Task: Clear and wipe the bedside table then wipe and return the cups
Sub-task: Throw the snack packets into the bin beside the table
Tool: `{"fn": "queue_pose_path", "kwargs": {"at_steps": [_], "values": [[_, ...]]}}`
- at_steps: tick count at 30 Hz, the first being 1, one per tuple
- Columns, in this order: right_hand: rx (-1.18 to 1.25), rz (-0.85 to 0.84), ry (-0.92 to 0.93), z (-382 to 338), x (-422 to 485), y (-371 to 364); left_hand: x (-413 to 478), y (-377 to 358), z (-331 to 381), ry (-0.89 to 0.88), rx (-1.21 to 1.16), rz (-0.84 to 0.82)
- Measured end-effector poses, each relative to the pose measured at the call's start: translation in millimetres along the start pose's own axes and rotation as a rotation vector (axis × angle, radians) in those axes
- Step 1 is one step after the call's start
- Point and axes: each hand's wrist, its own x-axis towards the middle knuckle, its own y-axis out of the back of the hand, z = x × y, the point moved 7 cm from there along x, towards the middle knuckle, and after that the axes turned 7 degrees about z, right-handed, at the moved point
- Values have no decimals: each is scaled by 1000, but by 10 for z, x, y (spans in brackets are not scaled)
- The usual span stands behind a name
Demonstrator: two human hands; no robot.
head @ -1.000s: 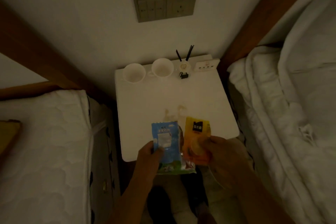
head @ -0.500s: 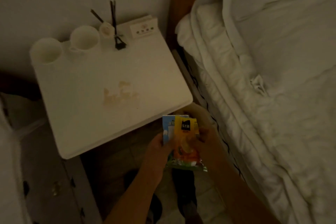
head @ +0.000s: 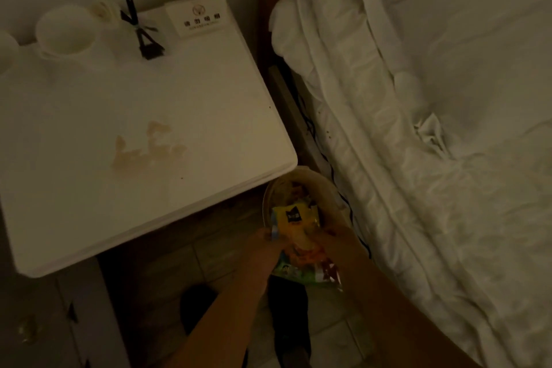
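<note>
- Over the bin: my left hand (head: 264, 245) and right hand (head: 339, 237) both grip a yellow packet (head: 294, 219) stacked on a blue packet (head: 286, 270). I hold the pair above the open bin (head: 325, 185), which stands on the floor just beside the table's front right corner. Neither packet is released yet.
- The table (head: 149, 84) shows no litter on its top, so I judge the clearing all but done once these two drop.
- A brownish stain (head: 146, 149) lies near the middle of the top, toward the front edge. It looks untouched, and no cloth is in view, so the wiping appears not yet begun.
- One cup (head: 64, 30) stands at the back edge, left of centre. A second cup (head: 6, 48) stands near the back left corner, cut off by the frame. Both are on the table, so lifting, wiping and returning them is all ahead.
- A diffuser (head: 103, 7) with dark reeds stands just right of the cup, and a sign (head: 198, 16) stands at the back right corner. I cannot tell whether they must come off before the wipe.
- The bed (head: 433, 128) runs along the right, with the bin between it and the table.
</note>
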Motion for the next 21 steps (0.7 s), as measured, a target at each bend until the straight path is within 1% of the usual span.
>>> {"fn": "queue_pose_path", "kwargs": {"at_steps": [2, 4, 7, 9, 13, 18, 21], "values": [[-53, -20, -82, 71, 152, 0, 154, -92, -51, 33, -7, -16], [-95, 2, -126, 150, 285, 1, 261, -171, -100, 62, 11, -41], [-132, -1, -101, 235, 451, -26, 376, -258, -130, 47, 21, -67], [-121, -27, -85, 289, 519, -51, 481, -280, -160, 16, 6, -38], [-164, 51, -129, 342, 641, -11, 573, -312, -221, 12, -19, -1], [-226, 19, -85, 274, 642, 39, 521, -327, -196, 4, -69, 4], [-216, 23, 5, 184, 534, 119, 347, -276, -163, 108, -220, 3]]}}
